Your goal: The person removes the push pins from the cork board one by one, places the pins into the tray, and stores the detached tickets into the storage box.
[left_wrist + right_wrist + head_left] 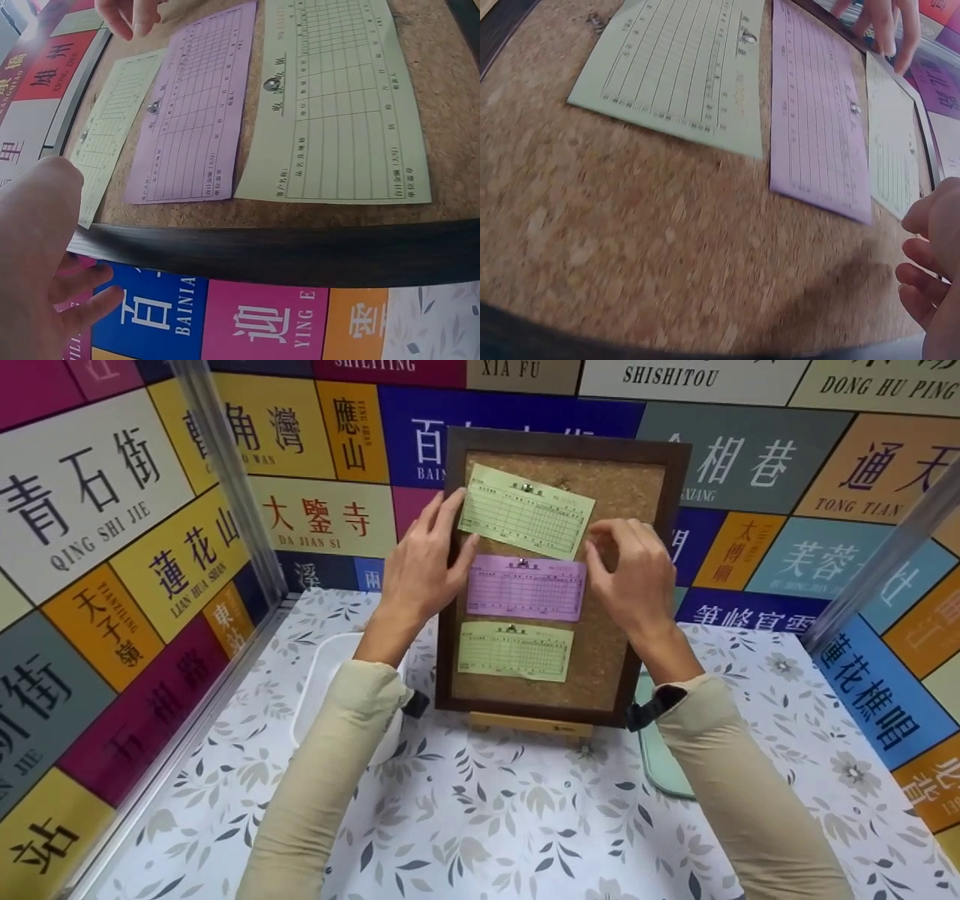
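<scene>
A dark-framed cork board [611,660] leans on a wooden stand [529,724]. Three printed receipt slips hang on it, each with a shiny pin near its upper edge. The top green slip [525,514] slants, its right end lower; below are a purple slip [525,592] and another green slip [514,656]. My left hand [426,559] is at the frame's left side, thumb in front and fingers spread past the edge, close to the top slip. Beside that slip's right edge is my right hand [634,570], fingers loosely bent and holding nothing.
A white plastic tub [319,675] stands left of the board, partly behind my left forearm. On the right, a mint-green flat object [664,761] lies partly hidden. Walls with coloured street-name panels [322,517] enclose the floral-patterned table [480,825].
</scene>
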A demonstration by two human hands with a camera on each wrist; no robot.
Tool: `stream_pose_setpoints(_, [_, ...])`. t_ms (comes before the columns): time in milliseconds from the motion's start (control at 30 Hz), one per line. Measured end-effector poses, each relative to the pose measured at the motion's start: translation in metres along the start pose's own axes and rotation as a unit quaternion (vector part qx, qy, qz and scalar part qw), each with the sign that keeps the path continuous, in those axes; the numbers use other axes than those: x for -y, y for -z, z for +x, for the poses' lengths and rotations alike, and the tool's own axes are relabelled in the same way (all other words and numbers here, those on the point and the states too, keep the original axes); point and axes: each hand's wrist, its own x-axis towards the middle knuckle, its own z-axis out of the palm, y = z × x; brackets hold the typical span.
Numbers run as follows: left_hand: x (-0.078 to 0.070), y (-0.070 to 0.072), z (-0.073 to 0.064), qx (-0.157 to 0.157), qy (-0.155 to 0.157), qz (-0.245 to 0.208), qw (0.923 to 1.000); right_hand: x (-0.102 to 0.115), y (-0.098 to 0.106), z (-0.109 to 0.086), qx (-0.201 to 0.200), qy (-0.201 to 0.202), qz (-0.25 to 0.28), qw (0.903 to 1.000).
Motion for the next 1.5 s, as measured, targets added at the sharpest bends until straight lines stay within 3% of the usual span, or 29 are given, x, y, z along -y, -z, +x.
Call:
stream_pose_setpoints(167, [-0.004,-0.002,0.01,0.003,0.016,-0.01,0.9998,0.008,-0.011,0.005,0.024,0.019,0.014,0.9994])
stream_pose_setpoints(300, [-0.008,-0.003,0.015,-0.004,0.04,-0.046,0.9981,0.014,-0.019,0.011,0.034,0.028,0.015,0.9989])
stream_pose_setpoints(467, [-0.014,-0.005,0.022,-0.027,0.058,-0.094,0.9935,0.021,-0.026,0.018,0.037,0.036,0.014,0.9986])
stream_pose_setpoints(667, [-0.019,-0.006,0.029,-0.03,0.067,-0.125,0.9895,0.027,-0.031,0.025,0.045,0.042,-0.007,0.9981])
stream_pose_setpoints(900, [-0.019,-0.004,0.036,-0.051,0.081,-0.178,0.9795,0.032,-0.033,0.032,0.065,0.04,-0.022,0.9969])
stream_pose_setpoints(1200, [-0.018,-0.006,0.04,-0.083,0.108,-0.183,0.9736,0.037,-0.034,0.042,0.064,0.042,-0.035,0.9965])
stream_pose_setpoints(1500, [-0.011,-0.009,0.038,-0.11,0.096,-0.184,0.9721,0.048,-0.039,0.055,0.061,0.028,-0.024,0.9974])
